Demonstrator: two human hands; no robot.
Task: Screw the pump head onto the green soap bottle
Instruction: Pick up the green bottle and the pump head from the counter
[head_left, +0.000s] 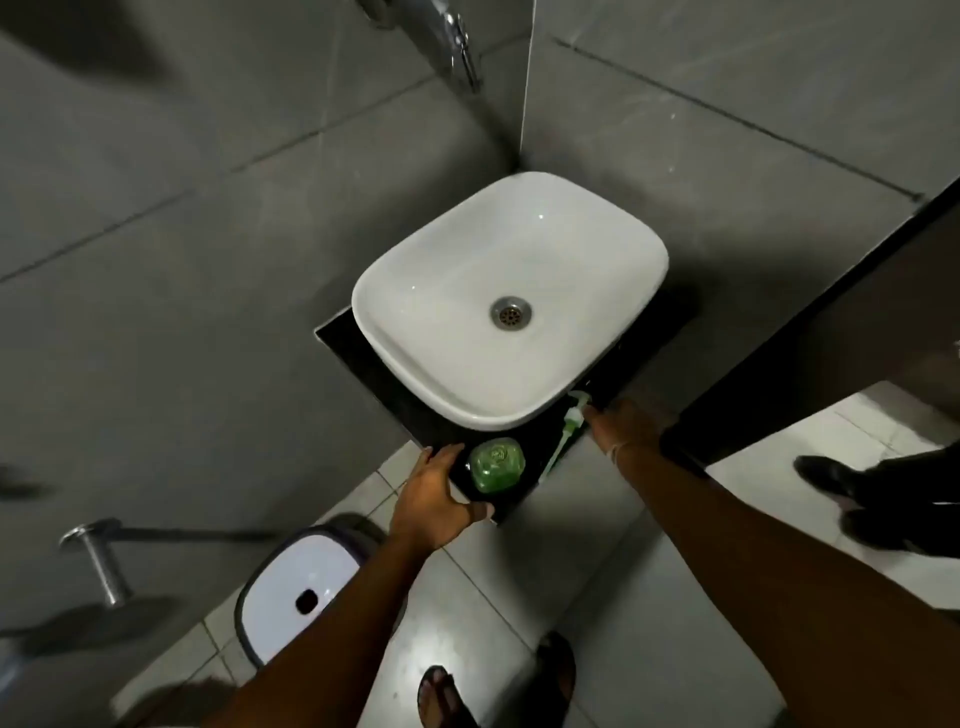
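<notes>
The green soap bottle (496, 464) stands upright on the black counter (343, 343), at its near corner in front of the basin, with no pump on top. The white pump head (574, 415) with its long tube lies flat on the counter to the right of the bottle. My left hand (436, 501) rests on the counter's near edge just left of the bottle, fingers spread, holding nothing. My right hand (626, 426) lies beside the pump head with its fingertips touching it; no grip around it is visible.
A white basin (415, 280) with a metal drain (510, 312) fills most of the counter. A white-lidded bin (296, 592) stands on the floor below left. A metal wall fitting (98, 561) sticks out at left. Another person's shoes (852, 493) are at right.
</notes>
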